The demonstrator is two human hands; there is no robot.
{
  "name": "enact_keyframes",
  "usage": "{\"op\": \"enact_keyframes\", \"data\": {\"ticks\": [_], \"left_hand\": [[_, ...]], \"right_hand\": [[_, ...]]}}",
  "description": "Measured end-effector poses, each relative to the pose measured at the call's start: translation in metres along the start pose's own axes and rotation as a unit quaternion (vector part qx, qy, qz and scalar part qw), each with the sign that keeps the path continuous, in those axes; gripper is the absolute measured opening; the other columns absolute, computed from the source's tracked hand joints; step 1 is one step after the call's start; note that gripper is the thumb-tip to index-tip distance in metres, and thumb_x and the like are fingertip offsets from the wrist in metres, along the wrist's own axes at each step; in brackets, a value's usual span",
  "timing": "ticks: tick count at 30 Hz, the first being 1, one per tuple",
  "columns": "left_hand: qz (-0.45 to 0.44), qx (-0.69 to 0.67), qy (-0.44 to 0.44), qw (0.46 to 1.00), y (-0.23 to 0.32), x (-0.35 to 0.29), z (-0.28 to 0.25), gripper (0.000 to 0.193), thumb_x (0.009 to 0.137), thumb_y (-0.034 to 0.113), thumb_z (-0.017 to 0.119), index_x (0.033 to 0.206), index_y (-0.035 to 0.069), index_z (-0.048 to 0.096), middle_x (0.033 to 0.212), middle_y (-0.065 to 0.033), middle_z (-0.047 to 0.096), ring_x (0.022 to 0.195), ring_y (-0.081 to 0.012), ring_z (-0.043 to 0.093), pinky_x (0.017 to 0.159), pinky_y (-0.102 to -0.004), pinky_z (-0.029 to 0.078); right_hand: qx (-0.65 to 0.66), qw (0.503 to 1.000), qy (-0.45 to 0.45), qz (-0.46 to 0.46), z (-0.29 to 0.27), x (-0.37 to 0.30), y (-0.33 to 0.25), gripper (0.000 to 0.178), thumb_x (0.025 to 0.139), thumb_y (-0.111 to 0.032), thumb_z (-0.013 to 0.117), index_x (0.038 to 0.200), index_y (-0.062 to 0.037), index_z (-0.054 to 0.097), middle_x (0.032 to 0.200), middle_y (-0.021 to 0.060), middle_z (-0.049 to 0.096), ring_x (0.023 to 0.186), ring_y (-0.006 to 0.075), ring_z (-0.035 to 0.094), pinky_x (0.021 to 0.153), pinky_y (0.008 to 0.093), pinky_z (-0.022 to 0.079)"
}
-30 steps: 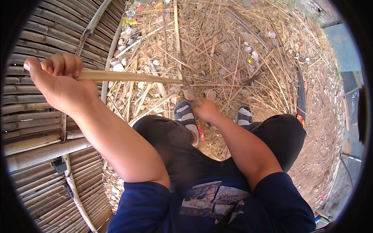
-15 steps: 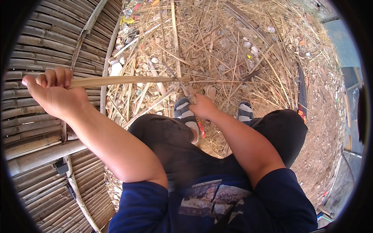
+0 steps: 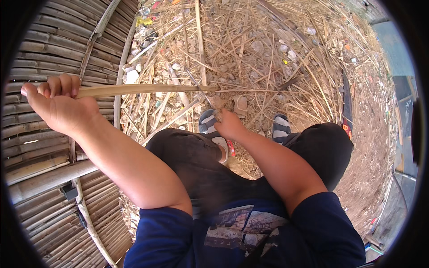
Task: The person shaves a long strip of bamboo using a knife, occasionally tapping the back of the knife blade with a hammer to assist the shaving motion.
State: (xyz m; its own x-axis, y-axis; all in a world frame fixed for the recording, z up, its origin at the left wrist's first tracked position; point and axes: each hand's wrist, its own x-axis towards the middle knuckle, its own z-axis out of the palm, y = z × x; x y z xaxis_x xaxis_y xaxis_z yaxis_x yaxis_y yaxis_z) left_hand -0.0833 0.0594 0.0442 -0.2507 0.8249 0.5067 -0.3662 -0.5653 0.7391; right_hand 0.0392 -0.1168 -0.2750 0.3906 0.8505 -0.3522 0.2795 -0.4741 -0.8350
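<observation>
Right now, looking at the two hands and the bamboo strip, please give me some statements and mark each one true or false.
1. The left hand grips one end of the bamboo strip. True.
2. The right hand is raised above the head. False: it is low, near the striped sandal.
3. The ground is bare concrete. False: dry stalks and scraps cover it.
4. A slatted bamboo panel lies at the person's left. True.
</observation>
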Motion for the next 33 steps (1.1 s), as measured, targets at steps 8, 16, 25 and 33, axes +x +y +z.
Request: {"op": "enact_keyframes", "data": {"ticks": [8, 16, 25, 33], "left_hand": [[0.025, 0.019, -0.008, 0.999, -0.001, -0.008, 0.008, 0.044, 0.101, 0.038, 0.059, 0.078, 0.013, 0.032, 0.064, 0.0003, 0.027, 0.053, -0.0129, 0.026, 0.052, -0.0299, 0.023], [0.007, 0.022, 0.040, 0.999, 0.002, -0.008, 0.011, 0.043, 0.102, 0.034, 0.060, 0.078, 0.012, 0.031, 0.065, -0.0007, 0.025, 0.055, -0.0138, 0.024, 0.051, -0.0301, 0.022], [0.011, 0.020, 0.011, 1.000, -0.001, -0.005, 0.004, 0.044, 0.100, 0.037, 0.061, 0.080, 0.012, 0.032, 0.066, 0.0004, 0.026, 0.055, -0.0128, 0.028, 0.054, -0.0304, 0.024], [-0.002, 0.008, 0.041, 0.999, 0.002, -0.005, 0.007, 0.043, 0.100, 0.033, 0.062, 0.077, 0.012, 0.033, 0.064, 0.0005, 0.025, 0.054, -0.0127, 0.025, 0.052, -0.0293, 0.023]], "right_hand": [[0.056, 0.995, -0.048, -0.073, -0.024, -0.017, -0.079, 0.042, 0.082, -0.019, 0.068, 0.117, 0.0017, 0.057, 0.091, 0.0253, 0.068, 0.088, 0.0412, 0.069, 0.078, 0.0478, 0.052], [0.003, 1.000, -0.017, -0.016, -0.008, 0.003, 0.002, 0.044, 0.080, -0.020, 0.070, 0.117, 0.0019, 0.060, 0.101, 0.0287, 0.068, 0.098, 0.0440, 0.067, 0.085, 0.0520, 0.053], [0.037, 0.991, -0.030, -0.125, -0.013, -0.018, -0.071, 0.044, 0.082, -0.019, 0.069, 0.120, 0.0009, 0.056, 0.092, 0.0248, 0.069, 0.084, 0.0413, 0.069, 0.076, 0.0463, 0.054], [-0.061, 0.997, 0.022, 0.049, -0.010, 0.010, 0.025, 0.043, 0.083, -0.025, 0.071, 0.115, 0.0014, 0.061, 0.095, 0.0239, 0.071, 0.089, 0.0387, 0.071, 0.080, 0.0427, 0.056]]}}
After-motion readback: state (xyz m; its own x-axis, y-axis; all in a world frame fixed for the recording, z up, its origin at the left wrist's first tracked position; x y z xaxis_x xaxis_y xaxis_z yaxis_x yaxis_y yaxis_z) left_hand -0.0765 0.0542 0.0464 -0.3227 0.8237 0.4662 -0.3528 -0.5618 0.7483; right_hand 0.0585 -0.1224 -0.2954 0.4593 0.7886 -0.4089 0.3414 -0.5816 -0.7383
